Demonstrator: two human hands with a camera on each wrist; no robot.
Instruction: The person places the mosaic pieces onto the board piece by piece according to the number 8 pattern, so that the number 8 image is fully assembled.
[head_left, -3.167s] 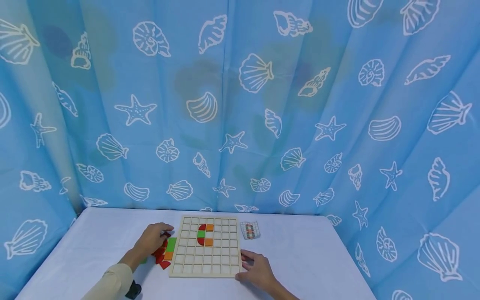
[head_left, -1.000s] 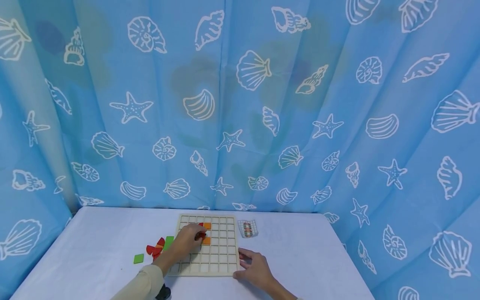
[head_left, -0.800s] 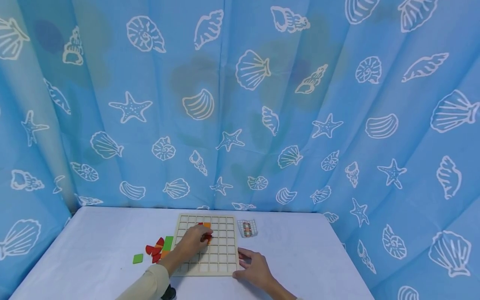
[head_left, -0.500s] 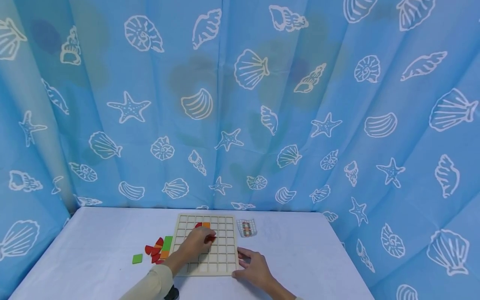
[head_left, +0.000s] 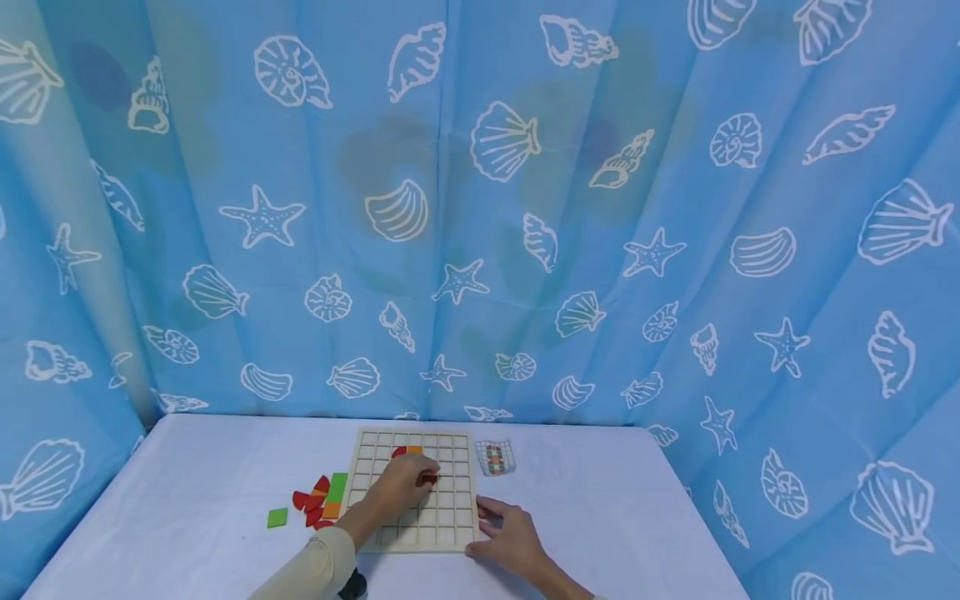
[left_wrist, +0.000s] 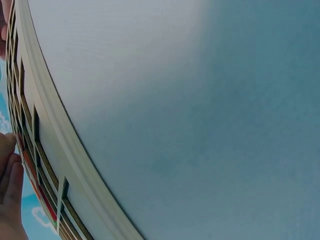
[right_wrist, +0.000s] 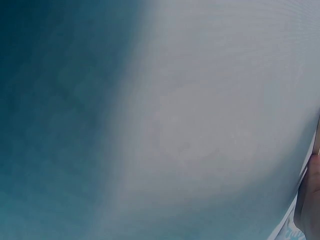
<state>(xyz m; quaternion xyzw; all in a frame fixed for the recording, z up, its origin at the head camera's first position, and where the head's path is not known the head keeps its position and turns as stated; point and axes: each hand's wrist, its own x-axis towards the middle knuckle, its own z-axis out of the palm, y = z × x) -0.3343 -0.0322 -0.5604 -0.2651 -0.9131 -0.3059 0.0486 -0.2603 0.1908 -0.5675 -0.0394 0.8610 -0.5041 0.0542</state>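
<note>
A square pale wooden grid board (head_left: 360,479) lies on the white table. My left hand (head_left: 397,487) is over its middle, pinching a small red tile (head_left: 427,479) that is mostly hidden by the fingers. Just beyond the hand, a red quarter-round tile (head_left: 399,452) and an orange square tile (head_left: 415,449) sit side by side in cells. Other tiles under the hand are hidden. My right hand (head_left: 510,537) holds the board's right edge near the front corner, thumb at the corner and fingers along the side. The left wrist view shows the board's rim (left_wrist: 60,125) and left fingers (left_wrist: 12,185).
Left of the board lie several loose red tiles (head_left: 315,504), green tiles (head_left: 337,487), an orange tile (head_left: 332,510) and a lone green square (head_left: 277,517). A small patterned card (head_left: 496,458) in clear wrapping lies right of the board. A blue shell-print curtain (head_left: 465,208) hangs behind.
My left hand went from the loose tiles to the board with a red tile, then slid slightly right across the grid. My right hand stays at the board's edge.
</note>
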